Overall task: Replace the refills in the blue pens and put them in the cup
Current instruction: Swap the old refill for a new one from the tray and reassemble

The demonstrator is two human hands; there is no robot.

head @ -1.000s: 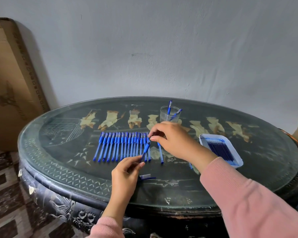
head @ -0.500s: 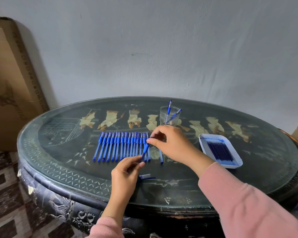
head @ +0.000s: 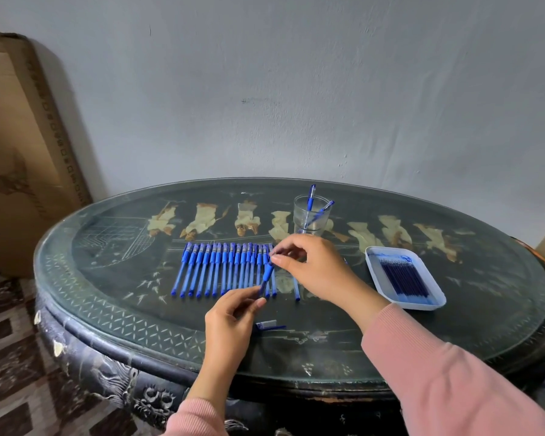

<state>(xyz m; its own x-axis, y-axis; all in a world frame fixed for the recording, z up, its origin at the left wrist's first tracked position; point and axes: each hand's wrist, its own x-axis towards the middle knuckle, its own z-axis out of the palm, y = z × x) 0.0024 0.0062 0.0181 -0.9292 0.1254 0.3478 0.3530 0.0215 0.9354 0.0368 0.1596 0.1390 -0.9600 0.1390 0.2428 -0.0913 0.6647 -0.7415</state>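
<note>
Both grips on one pen (head: 266, 276), above the surface (head: 107, 309).

The left grip (head: 230, 313) pinches the pen's lower end between thumb and fingertips; the right grip (head: 315, 269) pinches its upper end, the other fingers loosely curled; the pen slants over the right end of the row (head: 227, 269), well short of the cup (head: 310, 220), which holds two pens; refills lie in the tray (head: 434, 305); the pen looks light, stiff and slick, so a firm pinch at each end should suit twisting it apart.

I can't read any words or numbers here, because the little marks on the cardboard box (head: 16, 158) are too blurry.
</note>
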